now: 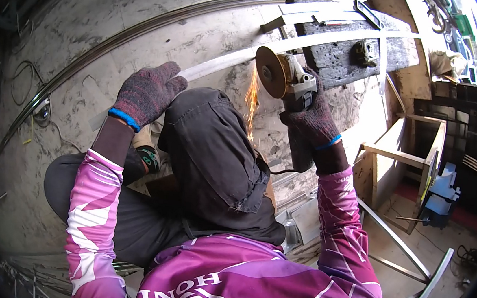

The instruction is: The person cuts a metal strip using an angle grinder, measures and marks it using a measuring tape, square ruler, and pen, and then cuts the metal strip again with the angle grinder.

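My right hand [314,119], in a dark knitted glove with a blue cuff, is closed around an angle grinder [302,87]. The grinder's brown disc [271,74] meets the near edge of a long, pale metal bar [218,64], and orange sparks [252,99] stream down from there. At the bar's left end my left hand [147,91], gloved alike, grips it beside my raised knee; its fingertips are partly hidden. Toward the right, the bar passes over a dark, scarred wooden block [341,60].
Metal pieces [328,13] and a small clamp-like part [366,53] lie on the block. Long thin rods [148,14] curve across the floor behind. On the right are a wooden frame [395,155], a blue tool [443,191] and metal lengths [397,241]. A cord trails from the grinder.
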`<state>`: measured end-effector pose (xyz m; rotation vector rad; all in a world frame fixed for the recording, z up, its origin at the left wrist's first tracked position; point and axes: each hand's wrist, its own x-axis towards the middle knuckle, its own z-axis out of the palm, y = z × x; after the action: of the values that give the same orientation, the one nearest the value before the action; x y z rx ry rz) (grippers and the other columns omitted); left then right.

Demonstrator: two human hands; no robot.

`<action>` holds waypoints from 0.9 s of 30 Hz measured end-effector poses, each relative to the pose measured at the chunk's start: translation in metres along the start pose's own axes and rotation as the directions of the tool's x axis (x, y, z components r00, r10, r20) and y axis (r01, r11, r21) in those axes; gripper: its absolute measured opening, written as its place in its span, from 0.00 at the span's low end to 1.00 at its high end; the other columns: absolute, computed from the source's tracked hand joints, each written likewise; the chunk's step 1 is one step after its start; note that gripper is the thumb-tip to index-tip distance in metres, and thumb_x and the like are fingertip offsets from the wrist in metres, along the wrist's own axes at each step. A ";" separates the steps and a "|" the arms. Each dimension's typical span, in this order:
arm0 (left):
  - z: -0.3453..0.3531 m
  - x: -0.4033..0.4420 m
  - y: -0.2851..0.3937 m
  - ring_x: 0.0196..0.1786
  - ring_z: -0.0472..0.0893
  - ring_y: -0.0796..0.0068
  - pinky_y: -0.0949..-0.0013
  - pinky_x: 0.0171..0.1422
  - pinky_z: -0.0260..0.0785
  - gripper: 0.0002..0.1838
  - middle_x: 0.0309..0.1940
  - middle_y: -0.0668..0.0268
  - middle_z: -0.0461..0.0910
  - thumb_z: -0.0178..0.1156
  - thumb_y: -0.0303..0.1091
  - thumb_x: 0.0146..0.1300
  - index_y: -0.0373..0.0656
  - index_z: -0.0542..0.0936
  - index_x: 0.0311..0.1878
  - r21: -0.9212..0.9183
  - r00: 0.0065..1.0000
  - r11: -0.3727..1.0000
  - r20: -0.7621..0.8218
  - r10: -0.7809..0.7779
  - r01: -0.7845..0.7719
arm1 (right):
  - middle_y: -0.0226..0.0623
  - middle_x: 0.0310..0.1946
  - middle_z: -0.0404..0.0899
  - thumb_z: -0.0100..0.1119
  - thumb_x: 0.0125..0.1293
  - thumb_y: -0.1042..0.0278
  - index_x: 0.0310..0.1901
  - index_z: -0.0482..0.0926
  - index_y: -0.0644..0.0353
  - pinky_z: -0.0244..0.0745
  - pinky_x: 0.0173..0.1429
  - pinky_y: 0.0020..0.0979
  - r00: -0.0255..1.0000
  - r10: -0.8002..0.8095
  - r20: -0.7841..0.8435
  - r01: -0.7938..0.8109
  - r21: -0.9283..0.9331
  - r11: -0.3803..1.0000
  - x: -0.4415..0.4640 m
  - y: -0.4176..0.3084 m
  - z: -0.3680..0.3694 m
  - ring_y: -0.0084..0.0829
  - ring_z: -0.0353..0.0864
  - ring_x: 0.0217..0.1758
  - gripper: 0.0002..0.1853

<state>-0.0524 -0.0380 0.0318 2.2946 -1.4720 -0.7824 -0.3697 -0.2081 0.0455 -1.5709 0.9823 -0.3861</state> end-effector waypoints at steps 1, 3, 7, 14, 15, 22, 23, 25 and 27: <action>-0.001 0.000 0.000 0.53 0.83 0.44 0.50 0.57 0.75 0.26 0.48 0.45 0.84 0.61 0.52 0.68 0.42 0.80 0.59 0.016 1.000 1.000 0.007 -0.006 0.006 | 0.39 0.57 0.74 0.75 0.39 0.79 0.74 0.55 0.55 0.77 0.60 0.32 1.000 -0.015 -0.004 0.015 -0.008 1.000 0.000 0.000 0.000 0.32 0.76 0.57 0.57; 0.001 0.001 -0.001 0.52 0.83 0.44 0.50 0.57 0.75 0.26 0.48 0.45 0.84 0.61 0.52 0.68 0.43 0.80 0.60 0.032 1.000 0.999 0.013 -0.011 0.011 | 0.39 0.57 0.74 0.75 0.39 0.79 0.74 0.55 0.56 0.77 0.60 0.32 1.000 -0.025 -0.004 0.025 -0.021 0.999 0.000 -0.003 0.001 0.32 0.76 0.57 0.56; 0.003 0.001 -0.003 0.50 0.83 0.43 0.46 0.55 0.75 0.25 0.46 0.47 0.85 0.57 0.57 0.69 0.49 0.81 0.57 0.025 1.000 1.000 -0.008 0.000 0.000 | 0.40 0.57 0.74 0.75 0.39 0.78 0.73 0.55 0.57 0.76 0.60 0.32 0.999 0.009 -0.031 -0.011 -0.057 0.998 -0.002 -0.016 0.008 0.33 0.76 0.57 0.56; 0.003 0.001 -0.004 0.49 0.83 0.43 0.45 0.54 0.75 0.23 0.44 0.47 0.85 0.57 0.57 0.69 0.50 0.81 0.55 0.017 1.000 1.000 0.008 0.004 -0.004 | 0.40 0.57 0.74 0.75 0.39 0.78 0.73 0.55 0.56 0.76 0.61 0.33 1.000 -0.009 -0.011 0.009 -0.022 1.000 0.003 -0.002 0.003 0.34 0.76 0.56 0.56; 0.004 0.001 -0.004 0.49 0.83 0.43 0.45 0.54 0.75 0.23 0.44 0.47 0.85 0.57 0.57 0.69 0.50 0.81 0.55 0.017 1.000 1.000 0.007 0.002 -0.002 | 0.40 0.56 0.74 0.75 0.39 0.79 0.73 0.55 0.56 0.76 0.60 0.33 1.000 -0.027 -0.014 0.026 -0.071 0.997 0.002 -0.003 0.003 0.33 0.76 0.56 0.56; 0.003 0.000 -0.003 0.50 0.83 0.43 0.46 0.55 0.76 0.24 0.45 0.48 0.85 0.57 0.56 0.69 0.49 0.81 0.56 0.035 1.000 0.999 -0.012 0.014 -0.014 | 0.39 0.55 0.74 0.75 0.37 0.81 0.73 0.56 0.54 0.78 0.56 0.33 1.000 -0.007 -0.024 0.006 -0.048 0.999 0.000 -0.002 0.003 0.32 0.76 0.55 0.57; 0.004 0.000 -0.003 0.50 0.83 0.43 0.46 0.55 0.76 0.24 0.46 0.48 0.85 0.57 0.56 0.69 0.49 0.81 0.56 0.029 1.000 0.999 -0.019 0.016 -0.016 | 0.39 0.55 0.74 0.75 0.37 0.81 0.73 0.56 0.54 0.78 0.56 0.33 1.000 -0.007 -0.024 0.006 -0.048 0.999 -0.001 -0.004 0.004 0.32 0.76 0.55 0.57; 0.003 0.000 -0.003 0.50 0.83 0.44 0.47 0.55 0.76 0.24 0.46 0.48 0.84 0.57 0.56 0.69 0.49 0.81 0.57 0.035 1.000 0.999 -0.012 0.018 -0.017 | 0.39 0.56 0.74 0.75 0.38 0.81 0.73 0.55 0.54 0.78 0.57 0.32 1.000 0.019 -0.024 -0.021 -0.075 0.997 -0.002 -0.006 0.005 0.32 0.76 0.55 0.57; 0.003 0.000 -0.003 0.51 0.83 0.44 0.47 0.56 0.76 0.24 0.47 0.48 0.84 0.57 0.56 0.69 0.49 0.81 0.57 0.042 1.000 0.999 -0.005 0.019 -0.019 | 0.39 0.56 0.74 0.75 0.38 0.80 0.74 0.55 0.54 0.78 0.57 0.32 1.000 0.006 -0.018 -0.006 -0.053 0.999 -0.001 -0.002 0.003 0.32 0.76 0.55 0.57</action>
<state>-0.0515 -0.0368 0.0273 2.3075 -1.5197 -0.7463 -0.3670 -0.2056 0.0470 -1.6146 1.0182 -0.3730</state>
